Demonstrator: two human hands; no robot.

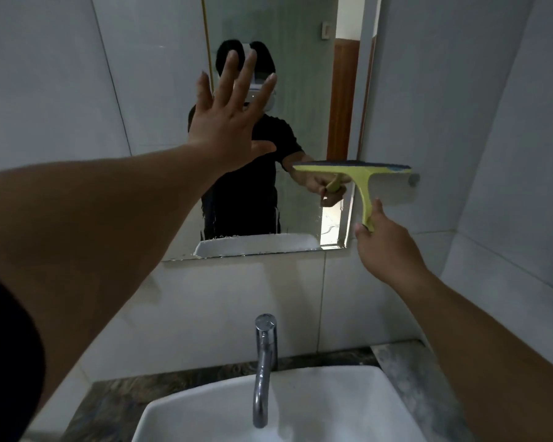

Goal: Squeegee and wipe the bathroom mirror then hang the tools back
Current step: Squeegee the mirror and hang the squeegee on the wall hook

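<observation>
The bathroom mirror (300, 90) hangs on the tiled wall above the sink. My right hand (385, 247) grips the handle of a yellow-green squeegee (361, 177). Its dark blade lies level across the mirror's lower right edge and reaches past it onto the wall tile. My left hand (230, 119) is raised in front of the mirror's middle with fingers spread and nothing in it; whether it touches the glass I cannot tell. The mirror reflects a person in a dark shirt and the squeegee hand. No cloth is in view.
A chrome faucet (264, 368) rises over a white basin (300, 409) on a dark stone counter (406, 371). A small round wall hook (414, 179) sits just right of the squeegee blade. Grey tiled walls close in on both sides.
</observation>
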